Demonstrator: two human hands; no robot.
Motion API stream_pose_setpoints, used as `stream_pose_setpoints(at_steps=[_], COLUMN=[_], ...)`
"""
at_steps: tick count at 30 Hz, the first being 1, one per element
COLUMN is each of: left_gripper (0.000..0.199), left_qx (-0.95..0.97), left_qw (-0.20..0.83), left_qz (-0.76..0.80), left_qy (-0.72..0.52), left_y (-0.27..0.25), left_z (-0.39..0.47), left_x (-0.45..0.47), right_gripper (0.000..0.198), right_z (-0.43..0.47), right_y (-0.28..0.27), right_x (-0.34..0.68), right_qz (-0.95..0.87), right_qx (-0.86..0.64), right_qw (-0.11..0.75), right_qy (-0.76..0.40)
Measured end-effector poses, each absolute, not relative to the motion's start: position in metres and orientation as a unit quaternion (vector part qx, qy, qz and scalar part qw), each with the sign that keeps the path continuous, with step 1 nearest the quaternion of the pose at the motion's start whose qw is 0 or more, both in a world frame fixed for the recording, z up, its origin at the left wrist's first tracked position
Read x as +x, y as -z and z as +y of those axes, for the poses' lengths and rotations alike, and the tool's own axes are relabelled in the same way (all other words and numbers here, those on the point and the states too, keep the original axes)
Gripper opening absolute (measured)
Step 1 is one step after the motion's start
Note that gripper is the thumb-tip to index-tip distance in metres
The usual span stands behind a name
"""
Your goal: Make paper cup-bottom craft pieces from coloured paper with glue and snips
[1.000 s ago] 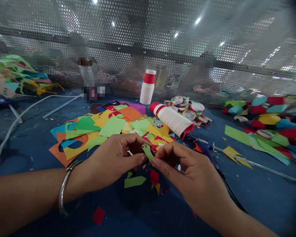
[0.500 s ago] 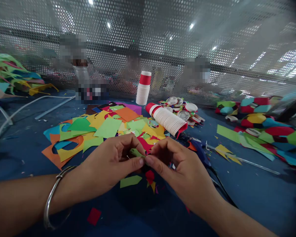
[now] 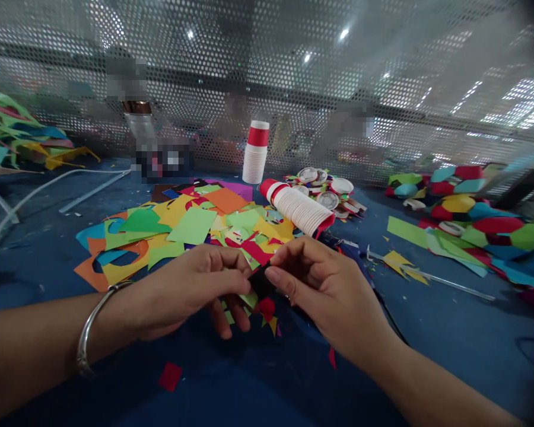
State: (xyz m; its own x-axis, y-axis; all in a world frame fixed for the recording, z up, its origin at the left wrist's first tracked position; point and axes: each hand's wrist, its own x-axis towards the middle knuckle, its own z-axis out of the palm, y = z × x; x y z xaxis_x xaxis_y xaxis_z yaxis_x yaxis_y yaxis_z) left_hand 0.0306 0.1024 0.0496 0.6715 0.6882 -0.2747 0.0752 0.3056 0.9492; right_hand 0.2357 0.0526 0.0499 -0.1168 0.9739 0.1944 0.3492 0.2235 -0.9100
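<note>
A small black piece, apparently paper, is between my two hands above the scraps. My right hand pinches its right end between thumb and forefinger. At its left edge, the thumb and forefinger of my left hand close on it, while other fingers hang loosely below. A silver bangle circles my left wrist. Just under the fingers lie a light green paper strip and a red scrap. Behind my hands spreads a pile of coloured paper.
A stack of paper cups stands upright at the back; another cup stack lies on its side near round lids. Coloured paper shapes fill the right. A clear rod and white cable cross the blue table.
The green piece that was pinched between my hands no longer shows there; the black piece is now between my fingers. My left lower fingers have loosened downward. The view has shifted slightly.
</note>
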Motion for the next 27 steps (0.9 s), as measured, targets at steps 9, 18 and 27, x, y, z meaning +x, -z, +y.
stream_pose_setpoints(at_steps=[9,18,27], left_gripper=[0.026,0.027,0.033], left_qx=[0.555,0.528,0.565], left_qw=[0.717,0.714,0.696], left_qz=[0.356,0.374,0.364], left_qy=[-0.225,-0.269,-0.252], left_y=[-0.043,-0.038,-0.038], left_z=[0.096,0.102,0.098], left_x=[0.030,0.025,0.025], right_gripper=[0.017,0.034,0.047], right_z=[0.068,0.068,0.079], right_y=[-0.055,-0.062,-0.027], right_x=[0.254,0.361,0.397], right_qz=[-0.697,-0.628,-0.533], right_qx=[-0.537,-0.760,-0.804], right_qw=[0.364,0.160,0.229], right_qy=[-0.307,-0.045,-0.132])
